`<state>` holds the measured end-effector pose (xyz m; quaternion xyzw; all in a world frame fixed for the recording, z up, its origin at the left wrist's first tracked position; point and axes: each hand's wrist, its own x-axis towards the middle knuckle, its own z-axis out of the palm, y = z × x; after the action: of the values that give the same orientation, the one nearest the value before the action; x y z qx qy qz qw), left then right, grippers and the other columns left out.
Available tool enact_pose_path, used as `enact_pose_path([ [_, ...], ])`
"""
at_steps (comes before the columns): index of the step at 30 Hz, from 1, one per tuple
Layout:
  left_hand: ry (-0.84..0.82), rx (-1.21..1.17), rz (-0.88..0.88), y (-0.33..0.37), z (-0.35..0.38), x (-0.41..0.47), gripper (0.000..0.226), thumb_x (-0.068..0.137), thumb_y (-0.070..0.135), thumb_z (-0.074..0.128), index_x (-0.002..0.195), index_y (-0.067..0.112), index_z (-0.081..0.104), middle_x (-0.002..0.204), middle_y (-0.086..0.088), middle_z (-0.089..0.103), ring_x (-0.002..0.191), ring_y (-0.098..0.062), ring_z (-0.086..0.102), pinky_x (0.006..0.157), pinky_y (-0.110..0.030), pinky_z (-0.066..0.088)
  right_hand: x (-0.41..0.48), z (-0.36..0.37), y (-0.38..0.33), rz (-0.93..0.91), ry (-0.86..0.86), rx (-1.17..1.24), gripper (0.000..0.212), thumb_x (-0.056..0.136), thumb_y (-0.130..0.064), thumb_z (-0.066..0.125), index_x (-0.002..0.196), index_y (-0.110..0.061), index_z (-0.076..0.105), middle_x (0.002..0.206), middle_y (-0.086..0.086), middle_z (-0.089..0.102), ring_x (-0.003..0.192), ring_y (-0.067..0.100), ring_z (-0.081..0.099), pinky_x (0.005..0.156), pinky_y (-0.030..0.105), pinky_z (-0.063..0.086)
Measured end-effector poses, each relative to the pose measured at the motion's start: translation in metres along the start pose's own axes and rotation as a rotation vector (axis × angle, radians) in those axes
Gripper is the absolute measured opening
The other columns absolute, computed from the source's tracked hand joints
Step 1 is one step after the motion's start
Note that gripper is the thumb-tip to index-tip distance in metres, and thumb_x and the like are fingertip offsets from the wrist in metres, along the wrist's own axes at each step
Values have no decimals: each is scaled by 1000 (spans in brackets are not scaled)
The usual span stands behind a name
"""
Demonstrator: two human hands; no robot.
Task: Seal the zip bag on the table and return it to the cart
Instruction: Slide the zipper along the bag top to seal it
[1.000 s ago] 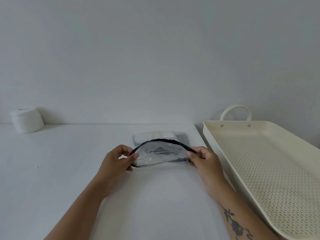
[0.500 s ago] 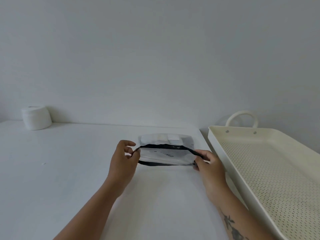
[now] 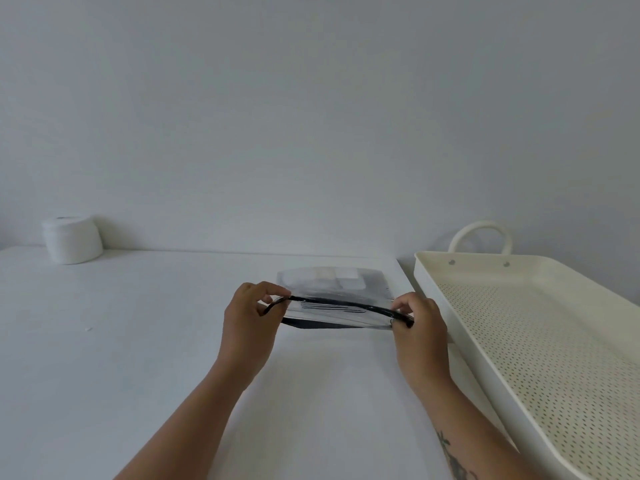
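Now zip bag (image 3: 332,311) stretched, left hand (image 3: 251,322), right hand (image 3: 420,327)

The zip bag (image 3: 334,299) lies on the table (image 3: 138,341), held at its left end by the left hand (image 3: 251,318) and at its right end by the right hand (image 3: 420,327). The cart tray (image 3: 540,341) stands to the right; a roll (image 3: 72,240) sits far left, against the wall.

Table (image 3: 121,341): plain white. Wall (image 3: 311,116): flat pale grey, no pattern. Zip bag (image 3: 337,308): clear plastic, black zip strip along the mouth, black edge at the bottom, short black stripes printed on the front, white and grey contents showing through. Cart (image 3: 554,341): cream tray, floor covered in a regular grid of small dark perforations, cream loop handle, two grey rivets on the far wall. Roll (image 3: 72,239) at far left: white. Dark floral tattoo on the right forearm (image 3: 460,441).
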<state>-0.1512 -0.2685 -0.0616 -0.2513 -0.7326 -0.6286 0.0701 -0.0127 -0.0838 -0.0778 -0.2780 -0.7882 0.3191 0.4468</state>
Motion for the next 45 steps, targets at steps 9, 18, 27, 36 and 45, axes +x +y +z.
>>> enact_pose_path([
  [9, -133, 507, 126, -5, -4, -7, 43, 74, 60, 60, 113, 45, 56, 121, 27, 44, 123, -10, 28, 97, -36, 22, 5, -7, 6, 286, -198, 428, 18, 84, -4, 67, 82, -21, 73, 79, 3, 73, 63, 12, 71, 57, 13, 53],
  [18, -131, 862, 439, 10, 4, -14, 65, 69, 58, 73, 128, 49, 47, 145, 20, 46, 148, -21, 15, 107, -53, 4, 1, -11, -3, 257, -366, 487, 8, 84, -19, 72, 81, -15, 78, 74, 10, 75, 67, 15, 68, 62, 20, 55],
  [27, -202, 746, 535, 11, 14, -19, 40, 77, 47, 71, 116, 44, 61, 113, 23, 64, 116, -17, 48, 93, -40, 23, -3, -9, -12, 129, -424, 391, 23, 76, -54, 68, 82, -35, 77, 79, 6, 73, 68, 9, 61, 64, 25, 47],
  [36, -149, 375, 355, 11, 5, -13, 11, 83, 36, 70, 91, 44, 69, 91, 34, 63, 100, -4, 52, 90, -42, 34, 0, -12, -2, 78, -569, 235, 35, 78, -51, 71, 110, -59, 60, 121, -32, 53, 118, -5, 45, 88, 13, 35],
  [45, -218, 176, 223, 14, 0, -12, 13, 84, 29, 71, 85, 42, 73, 93, 32, 67, 100, 1, 58, 89, -31, 45, 0, 2, -1, -248, -258, -7, 24, 80, -22, 76, 83, -45, 68, 89, -32, 62, 98, 3, 46, 84, 7, 34],
])
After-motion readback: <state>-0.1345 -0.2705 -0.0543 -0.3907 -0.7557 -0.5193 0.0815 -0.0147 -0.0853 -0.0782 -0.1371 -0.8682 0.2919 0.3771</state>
